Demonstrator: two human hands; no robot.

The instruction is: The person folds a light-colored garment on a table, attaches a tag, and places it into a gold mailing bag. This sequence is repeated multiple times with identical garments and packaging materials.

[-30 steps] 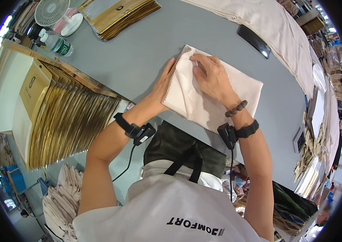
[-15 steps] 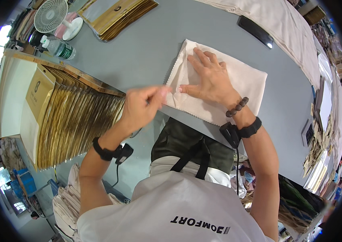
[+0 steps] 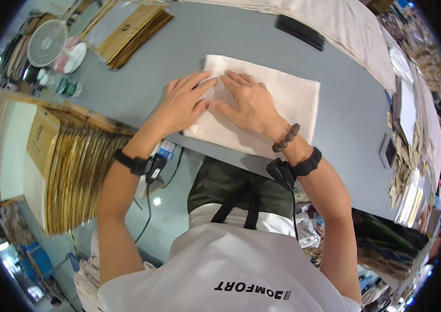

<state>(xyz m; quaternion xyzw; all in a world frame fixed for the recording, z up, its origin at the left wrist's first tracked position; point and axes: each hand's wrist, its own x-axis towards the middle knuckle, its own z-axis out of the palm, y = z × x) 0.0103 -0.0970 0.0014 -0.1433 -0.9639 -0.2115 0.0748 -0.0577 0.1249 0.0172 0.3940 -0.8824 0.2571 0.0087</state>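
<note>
A folded piece of pale cream-pink fabric (image 3: 294, 99) with zigzag-cut edges lies flat on the grey table (image 3: 153, 62). My right hand (image 3: 251, 104) is spread flat on the fabric's middle, fingers pointing up and left. At its left edge rests my left hand (image 3: 181, 104), fingers stretched out and slightly apart, the fingertips touching the cloth. The two thumbs nearly meet over the fabric. Nothing is gripped by either hand, and the cloth under both palms is hidden.
A box of upright gold packages (image 3: 82, 177) stands left of the table. Flat gold packages (image 3: 127, 34), a small white fan (image 3: 48, 43) and a water bottle (image 3: 64, 84) are at the far left. A black phone-like object (image 3: 300, 32) lies near long pale cloth (image 3: 355, 36).
My left hand has moved from a blurred, closed posture beside the fabric to lying open on its left edge. The right hand stays flat on the cloth. The whole view has shifted.
</note>
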